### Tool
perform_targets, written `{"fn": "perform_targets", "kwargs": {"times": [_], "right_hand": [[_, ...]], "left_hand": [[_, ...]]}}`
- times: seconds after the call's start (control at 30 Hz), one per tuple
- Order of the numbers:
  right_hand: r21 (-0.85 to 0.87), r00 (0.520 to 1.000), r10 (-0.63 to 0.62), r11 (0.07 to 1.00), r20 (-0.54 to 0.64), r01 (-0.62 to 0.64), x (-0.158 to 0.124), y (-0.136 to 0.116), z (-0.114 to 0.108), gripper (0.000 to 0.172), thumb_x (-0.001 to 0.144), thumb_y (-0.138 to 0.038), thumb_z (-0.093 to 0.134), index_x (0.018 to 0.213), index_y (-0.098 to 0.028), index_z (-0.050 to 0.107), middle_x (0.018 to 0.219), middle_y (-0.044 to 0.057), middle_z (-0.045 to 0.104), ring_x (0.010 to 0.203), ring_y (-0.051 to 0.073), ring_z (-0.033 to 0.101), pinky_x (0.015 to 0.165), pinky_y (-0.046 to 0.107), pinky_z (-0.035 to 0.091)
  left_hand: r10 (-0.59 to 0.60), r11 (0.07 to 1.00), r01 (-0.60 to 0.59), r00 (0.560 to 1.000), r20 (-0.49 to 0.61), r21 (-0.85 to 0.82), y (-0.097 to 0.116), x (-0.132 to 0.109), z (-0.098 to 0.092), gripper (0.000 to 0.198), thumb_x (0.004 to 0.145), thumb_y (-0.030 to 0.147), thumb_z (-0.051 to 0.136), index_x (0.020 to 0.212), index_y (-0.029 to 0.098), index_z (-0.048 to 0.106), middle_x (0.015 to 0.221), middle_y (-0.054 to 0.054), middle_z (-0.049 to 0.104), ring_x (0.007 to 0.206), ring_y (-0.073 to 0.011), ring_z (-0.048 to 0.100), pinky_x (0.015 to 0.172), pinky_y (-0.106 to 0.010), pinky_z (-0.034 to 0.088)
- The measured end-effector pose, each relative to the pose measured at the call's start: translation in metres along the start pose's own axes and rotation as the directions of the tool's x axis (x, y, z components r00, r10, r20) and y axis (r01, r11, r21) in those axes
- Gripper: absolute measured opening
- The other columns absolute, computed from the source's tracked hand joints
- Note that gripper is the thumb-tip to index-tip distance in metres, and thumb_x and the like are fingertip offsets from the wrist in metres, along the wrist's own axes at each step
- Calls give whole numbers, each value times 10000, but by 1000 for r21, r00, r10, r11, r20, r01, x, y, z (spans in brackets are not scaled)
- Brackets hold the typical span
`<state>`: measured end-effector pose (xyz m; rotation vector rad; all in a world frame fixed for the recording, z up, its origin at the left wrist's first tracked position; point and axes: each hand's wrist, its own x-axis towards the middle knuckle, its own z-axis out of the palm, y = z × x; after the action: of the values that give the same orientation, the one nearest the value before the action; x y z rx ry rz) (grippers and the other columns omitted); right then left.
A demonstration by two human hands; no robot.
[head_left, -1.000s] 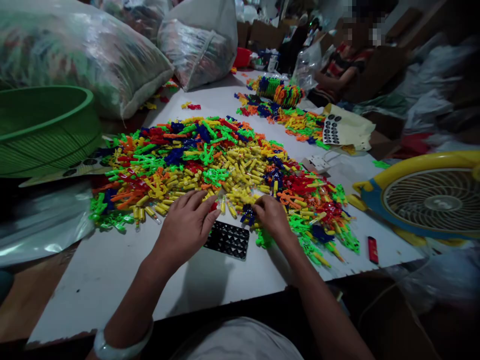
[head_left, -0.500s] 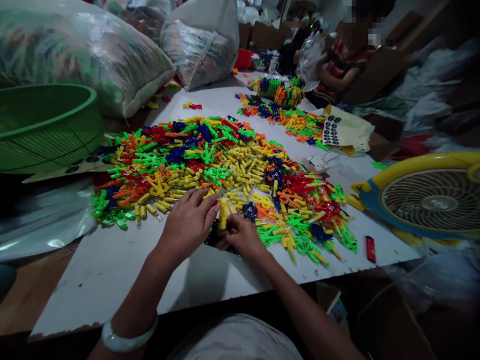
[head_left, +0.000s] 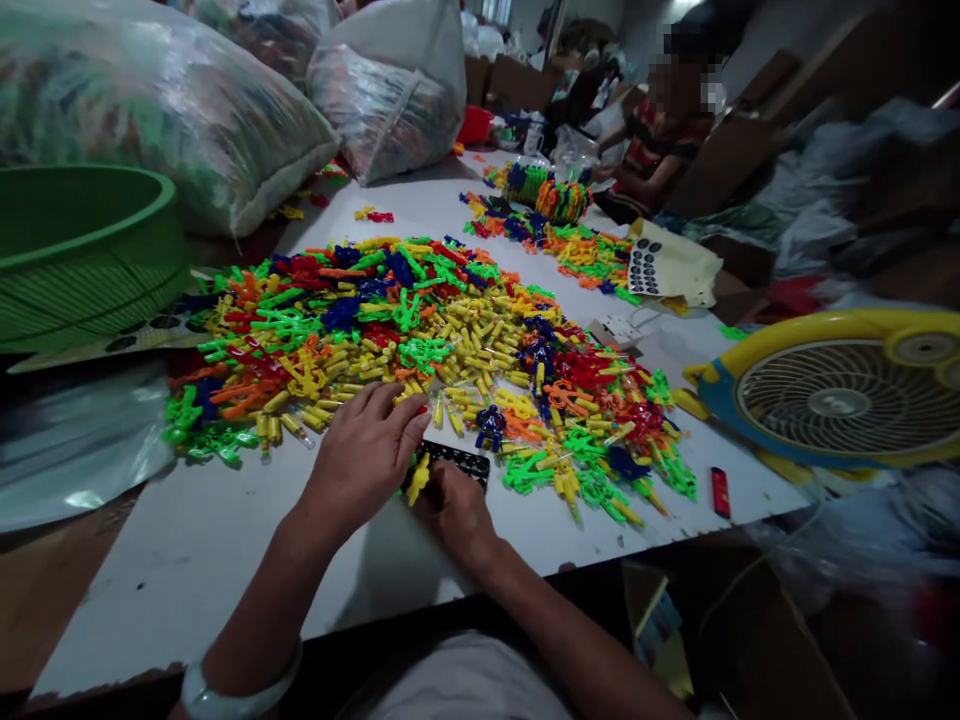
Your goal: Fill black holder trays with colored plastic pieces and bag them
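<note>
With our right hand (head_left: 463, 515) we are pinching a small yellow plastic figure (head_left: 418, 480) beside a flat, black, rectangular patterned tray (head_left: 469, 461), seemingly for control. We are curving our left hand (head_left: 366, 452) nearby, its grip hidden. Beyond, multicoloured plastic pieces (head_left: 480, 335) are lying heaped on our white bench (head_left: 187, 560), presumably for reach.

The small figure (head_left: 418, 481) is yellow, the tray (head_left: 466, 462) black, the basket (head_left: 97, 290) green, the co-worker's shirt (head_left: 670, 132) striped.

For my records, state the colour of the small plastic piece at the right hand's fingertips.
The small plastic piece is yellow, clearest in the head view.
</note>
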<state>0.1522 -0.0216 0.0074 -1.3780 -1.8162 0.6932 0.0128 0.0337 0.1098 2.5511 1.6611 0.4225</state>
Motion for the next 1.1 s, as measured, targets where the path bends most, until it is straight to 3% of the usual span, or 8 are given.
{"fn": "perform_targets", "kwargs": {"times": [0.27, 0.37, 0.5, 0.63, 0.77, 0.9, 1.0, 1.1], "right_hand": [[-107, 981, 115, 989, 159, -99, 17, -4, -24, 118, 825, -129, 514, 848, -206, 601, 840, 22, 658, 763, 167, 589, 682, 246, 433], [-220, 968, 235, 943, -90, -250, 29, 19, -79, 150, 886, -178, 492, 884, -191, 641, 910, 61, 665, 846, 183, 600, 770, 275, 449], [-548, 844, 317, 651, -433, -525, 37, 61, -155, 261, 912, -190, 441, 1067, -157, 648, 1066, 147, 612, 879, 241, 600, 744, 344, 447], [-727, 835, 374, 422, -404, -541, 40, 81, -187, 291, 888, -150, 440, 1101, -114, 636, 1110, 211, 564, 854, 286, 610, 685, 375, 432], [-631, 876, 294, 609, -383, -480, 45, 72, -176, 148, 864, -211, 525, 964, -155, 618, 1097, 166, 586, 933, 278, 599, 736, 369, 460], [-2, 876, 434, 896, -211, -445, 49, 48, -130, 224, 788, -304, 634, 955, -200, 528, 883, 48, 642, 698, 186, 617, 623, 308, 499], [372, 878, 450, 796, 165, -478, 49, 28, -81, 195, 782, -349, 623, 880, -206, 533, 704, -6, 637, 548, 151, 594, 540, 276, 495], [455, 847, 359, 724, 394, -518, 46, 13, -40, 128, 809, -322, 570, 835, -196, 563, 598, -20, 623, 493, 146, 597, 542, 275, 510]], "left_hand": [[42, 999, -42, 999, -30, 19, -3, 3, 0, 519, 938, 545, 373, 1257, 199, 591, 1295, -142, 591, 1259, -323, 478, 1038, -532, 416], [35, 999, -34, 998, -42, 31, -9, 1, -1, 450, 957, 491, 359, 1238, 238, 604, 1306, -111, 602, 1252, -309, 500, 1036, -521, 416], [30, 998, -24, 995, -99, 63, -8, -2, -3, 492, 963, 511, 324, 1249, 218, 598, 1362, -110, 579, 1320, -320, 454, 1114, -576, 302], [41, 997, -33, 992, -121, 66, 1, -2, -1, 541, 958, 522, 335, 1328, 183, 537, 1412, -139, 533, 1372, -321, 404, 1144, -599, 235], [22, 998, -17, 996, -89, 60, 5, 0, 2, 513, 969, 480, 330, 1293, 161, 568, 1360, -141, 575, 1313, -313, 470, 1110, -554, 326], [25, 998, -21, 997, -67, 66, 4, 0, 1, 504, 985, 437, 293, 1270, 147, 591, 1312, -126, 602, 1240, -301, 519, 1072, -504, 385], [29, 997, -23, 997, -73, 78, 4, 0, 0, 498, 986, 431, 294, 1261, 146, 596, 1302, -129, 604, 1223, -301, 525, 1061, -493, 396], [28, 996, -22, 996, -79, 83, 4, 0, 0, 480, 986, 422, 303, 1270, 158, 586, 1310, -124, 597, 1227, -296, 522, 1061, -485, 397]]}}
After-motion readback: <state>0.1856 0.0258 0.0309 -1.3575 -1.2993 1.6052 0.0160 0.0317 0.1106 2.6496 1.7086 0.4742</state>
